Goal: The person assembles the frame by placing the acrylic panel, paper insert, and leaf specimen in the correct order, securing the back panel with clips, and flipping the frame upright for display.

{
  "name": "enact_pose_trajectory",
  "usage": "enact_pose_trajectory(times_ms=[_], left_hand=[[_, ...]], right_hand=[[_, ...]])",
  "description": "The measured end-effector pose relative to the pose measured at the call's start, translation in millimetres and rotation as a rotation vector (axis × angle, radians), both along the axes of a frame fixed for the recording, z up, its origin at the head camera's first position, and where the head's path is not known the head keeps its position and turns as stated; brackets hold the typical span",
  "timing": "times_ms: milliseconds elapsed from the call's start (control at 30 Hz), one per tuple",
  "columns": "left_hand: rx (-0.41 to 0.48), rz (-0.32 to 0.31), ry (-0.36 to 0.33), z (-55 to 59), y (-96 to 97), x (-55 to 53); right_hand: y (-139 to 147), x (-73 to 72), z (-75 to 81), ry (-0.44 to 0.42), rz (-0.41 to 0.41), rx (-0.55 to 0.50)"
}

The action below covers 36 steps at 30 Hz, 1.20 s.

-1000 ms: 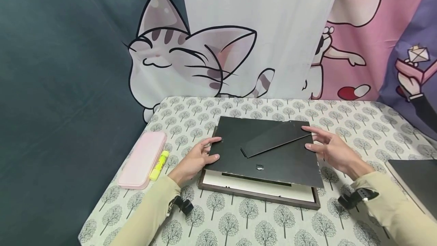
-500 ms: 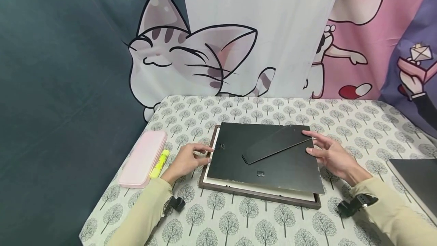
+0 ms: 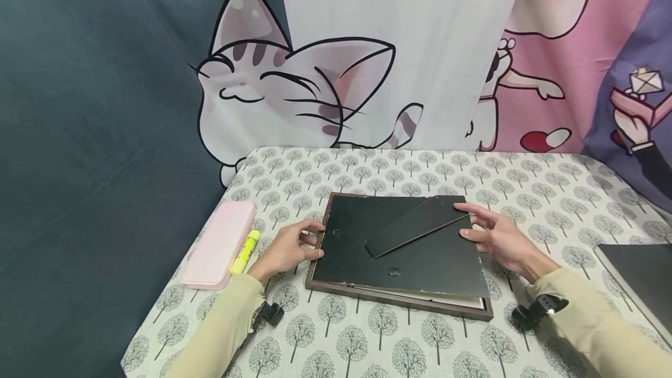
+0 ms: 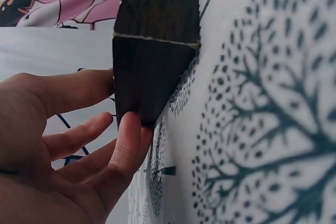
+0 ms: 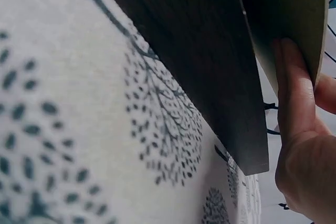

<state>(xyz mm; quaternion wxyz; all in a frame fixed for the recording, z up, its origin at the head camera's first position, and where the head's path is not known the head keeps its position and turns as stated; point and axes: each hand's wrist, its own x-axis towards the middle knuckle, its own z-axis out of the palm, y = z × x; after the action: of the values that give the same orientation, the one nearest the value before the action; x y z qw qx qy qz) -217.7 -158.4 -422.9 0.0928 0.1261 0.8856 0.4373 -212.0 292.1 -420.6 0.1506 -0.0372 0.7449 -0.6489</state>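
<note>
A black backing board with a fold-flat stand strip lies over a dark wood picture frame. Its left edge sits down in the frame, while the right side is raised and tilted. My right hand pinches that raised right edge; in the right wrist view the fingers are under the board, apart from the frame's side. My left hand touches the frame's left edge with thumb and fingertips. In the left wrist view, fingertips rest against the frame's outer side.
To the left lie a pink pencil case and a yellow marker. A second dark, flat panel with a light edge is cut off at the right. The table has a tree-print cloth, with cartoon curtains behind.
The backing board has come down and shifted slightly left, its left edge now inside the frame. My left hand let go of the board and moved to the frame's left edge. The right hand followed the board.
</note>
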Motion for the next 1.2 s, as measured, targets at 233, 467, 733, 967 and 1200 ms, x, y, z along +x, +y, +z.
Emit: enact_pose_trajectory(times_ms=[233, 467, 733, 967, 1200], left_hand=[[-0.004, -0.002, 0.004, 1.1, -0.4, -0.7], [0.006, 0.002, -0.012, 0.5, -0.1, -0.6], [-0.020, 0.025, -0.008, 3.0, 0.9, 0.3], [-0.027, 0.030, -0.014, 3.1, 2.3, -0.1], [-0.017, 0.033, -0.024, 5.9, 1.0, -0.1]], right_hand=[[-3.6, -1.2, 5.0, 0.050, -0.002, 0.207], [-6.4, -5.1, 12.4, 0.184, 0.055, 0.441], [-18.8, -2.7, 13.5, 0.431, 0.026, 0.706], [-23.8, 0.4, 14.0, 0.474, 0.062, 0.790], [-23.6, 1.3, 14.9, 0.637, 0.113, 0.896]])
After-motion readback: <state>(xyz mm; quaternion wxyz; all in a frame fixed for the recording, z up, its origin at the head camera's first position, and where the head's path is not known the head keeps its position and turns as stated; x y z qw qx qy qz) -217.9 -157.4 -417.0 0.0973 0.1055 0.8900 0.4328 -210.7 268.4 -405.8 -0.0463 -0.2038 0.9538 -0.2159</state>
